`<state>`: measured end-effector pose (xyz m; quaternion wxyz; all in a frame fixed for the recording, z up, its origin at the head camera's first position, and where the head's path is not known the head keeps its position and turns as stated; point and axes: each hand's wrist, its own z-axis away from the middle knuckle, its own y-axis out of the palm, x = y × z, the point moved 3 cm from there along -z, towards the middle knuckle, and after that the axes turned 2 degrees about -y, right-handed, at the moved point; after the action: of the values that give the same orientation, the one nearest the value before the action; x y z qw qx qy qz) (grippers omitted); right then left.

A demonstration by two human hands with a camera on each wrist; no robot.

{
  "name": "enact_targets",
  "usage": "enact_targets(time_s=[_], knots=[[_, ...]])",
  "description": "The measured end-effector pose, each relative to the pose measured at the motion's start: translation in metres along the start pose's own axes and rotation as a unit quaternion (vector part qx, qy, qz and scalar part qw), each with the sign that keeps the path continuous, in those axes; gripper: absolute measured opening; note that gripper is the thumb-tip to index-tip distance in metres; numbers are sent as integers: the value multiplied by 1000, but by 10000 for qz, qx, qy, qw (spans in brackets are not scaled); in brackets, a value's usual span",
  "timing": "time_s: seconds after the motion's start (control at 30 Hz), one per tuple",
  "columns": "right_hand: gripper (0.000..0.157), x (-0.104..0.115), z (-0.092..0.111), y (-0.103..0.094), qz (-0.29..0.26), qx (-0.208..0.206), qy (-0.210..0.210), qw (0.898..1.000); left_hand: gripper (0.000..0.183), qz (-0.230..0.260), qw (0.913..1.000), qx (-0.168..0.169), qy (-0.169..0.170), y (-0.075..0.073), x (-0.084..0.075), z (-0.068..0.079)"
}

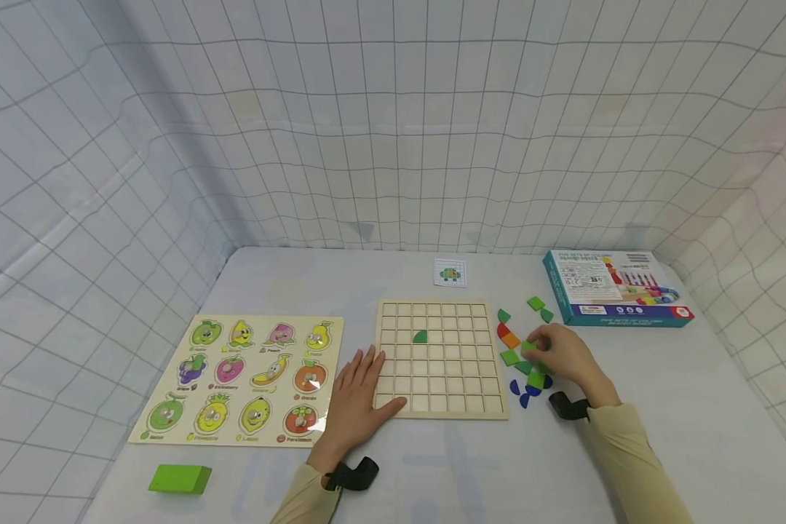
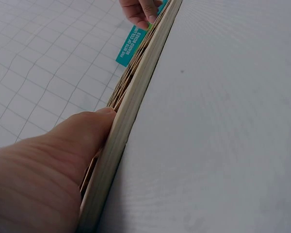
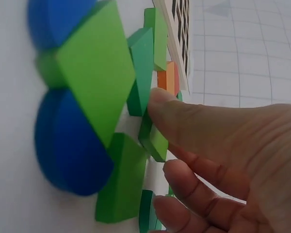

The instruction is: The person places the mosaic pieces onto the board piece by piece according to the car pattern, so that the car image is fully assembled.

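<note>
White cloth [image 1: 393, 145] with a grid of dark lines stands around the workplace, and a pale tabletop [image 1: 426, 466] carries everything. On it lies a wooden grid board [image 1: 498, 416], which I take as landmark. One dark green quarter-circle piece [image 1: 420, 337] sits in the board, in the third row from the far side and the third column from the left.

At the left edge of the board rests the left hand [image 1: 356, 407], its fingers straight and spread, gripping nothing; its thumb touches the near edge. To the right of the board, the right hand [image 1: 560, 353] pinches a green block [image 3: 159, 143] narrowly between thumb and fingers, low among the loose pieces. Around it are other green blocks [image 1: 509, 357], an orange piece [image 1: 511, 340] touching a red piece [image 1: 503, 330], and blue pieces [image 1: 525, 400] nearer to the person.

Just behind the board lies a small card [image 1: 450, 273] with a printed, mostly green figure. A box [image 1: 618, 287] lies farther to the right, a fruit puzzle [image 1: 236, 378] to the left, and a bright green bar [image 1: 180, 479] to the near left.
</note>
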<state>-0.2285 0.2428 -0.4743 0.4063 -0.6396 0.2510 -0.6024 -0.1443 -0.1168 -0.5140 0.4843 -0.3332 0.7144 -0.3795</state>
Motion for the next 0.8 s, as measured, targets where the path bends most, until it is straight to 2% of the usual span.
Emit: enact_targets(time_s=[0.43, 0.6, 0.8], knots=[[17, 5, 6, 3, -164, -187, 100, 9996, 82, 11, 10000, 0, -11, 0, 0, 0], [12, 14, 9, 3, -183, -474, -182, 9985, 83, 4, 10000, 11, -29, 0, 0, 0], [14, 28, 9, 8, -329, -941, -640, 9930, 82, 25, 10000, 11, -37, 0, 0, 0]])
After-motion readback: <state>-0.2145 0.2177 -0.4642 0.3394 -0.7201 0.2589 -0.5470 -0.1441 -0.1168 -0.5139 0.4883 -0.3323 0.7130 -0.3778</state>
